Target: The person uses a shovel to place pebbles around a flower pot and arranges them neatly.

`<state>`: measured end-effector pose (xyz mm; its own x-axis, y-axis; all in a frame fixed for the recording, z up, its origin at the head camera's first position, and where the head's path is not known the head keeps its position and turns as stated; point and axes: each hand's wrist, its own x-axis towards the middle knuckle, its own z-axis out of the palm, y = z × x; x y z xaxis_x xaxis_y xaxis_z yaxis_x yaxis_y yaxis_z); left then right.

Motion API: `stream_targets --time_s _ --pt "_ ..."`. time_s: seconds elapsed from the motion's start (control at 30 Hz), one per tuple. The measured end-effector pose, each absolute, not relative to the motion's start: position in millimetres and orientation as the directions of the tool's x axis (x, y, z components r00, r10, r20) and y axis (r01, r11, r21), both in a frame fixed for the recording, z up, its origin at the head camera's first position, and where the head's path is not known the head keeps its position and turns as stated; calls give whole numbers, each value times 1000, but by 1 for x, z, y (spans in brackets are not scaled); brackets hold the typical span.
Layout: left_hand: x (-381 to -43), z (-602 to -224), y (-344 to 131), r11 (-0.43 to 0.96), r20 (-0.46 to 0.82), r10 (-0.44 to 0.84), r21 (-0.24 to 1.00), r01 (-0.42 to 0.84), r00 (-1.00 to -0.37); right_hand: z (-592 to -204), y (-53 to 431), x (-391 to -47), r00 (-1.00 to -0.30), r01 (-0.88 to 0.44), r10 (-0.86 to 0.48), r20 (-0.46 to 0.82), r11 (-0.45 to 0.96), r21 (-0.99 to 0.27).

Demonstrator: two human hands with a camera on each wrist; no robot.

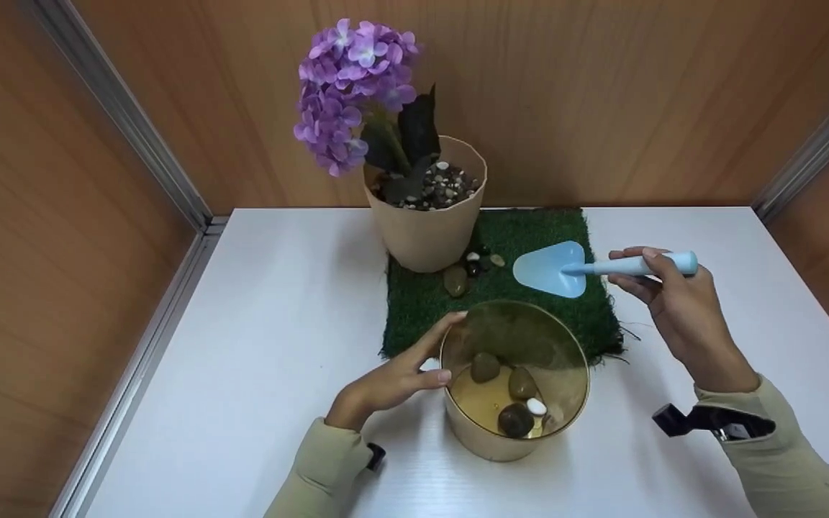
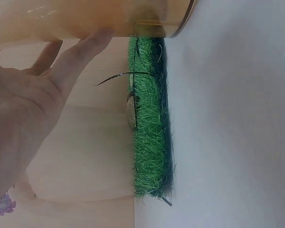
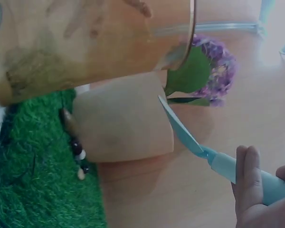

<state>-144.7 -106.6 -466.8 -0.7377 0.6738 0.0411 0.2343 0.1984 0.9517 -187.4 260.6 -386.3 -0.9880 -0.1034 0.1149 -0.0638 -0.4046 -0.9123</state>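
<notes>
My right hand (image 1: 681, 309) grips the handle of a light blue toy trowel (image 1: 550, 270), its blade pointing left above the artificial grass mat (image 1: 414, 316). My left hand (image 1: 404, 378) touches the left side of a clear amber container (image 1: 479, 446), fingers and thumb extended along its wall and the palm off it. Inside lie several stones, among them a dark brown stone (image 1: 515, 420) and a white pebble (image 1: 537, 407). In the right wrist view the trowel (image 3: 183, 130) shows edge-on, with nothing on its visible face.
Behind the container, a beige pot (image 1: 425, 237) stands at the mat's back left, holding a purple hydrangea (image 1: 357, 86) and small pebbles. Several loose stones, one of them an olive stone (image 1: 455, 281), lie at its foot. Wooden panels (image 1: 601, 101) enclose the white table (image 1: 278, 302).
</notes>
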Motion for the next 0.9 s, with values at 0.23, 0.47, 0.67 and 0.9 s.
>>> stream_targets --time_s 0.23,0.47,0.67,0.9 --pt "-144 -466 -107 194 50 679 950 245 -733 -374 258 -167 -970 -76 -190 153 -359 -930" --pt "-145 -466 -106 208 36 671 950 234 -741 -367 253 -150 -939 -91 -284 194 -338 -937" --pt "-145 -467 -106 172 49 680 959 225 -731 -368 246 -140 -931 -137 -312 189 -179 -974" --pt "-144 -467 -106 181 44 673 958 222 -738 -374 240 -135 -923 -196 -345 171 40 -980"
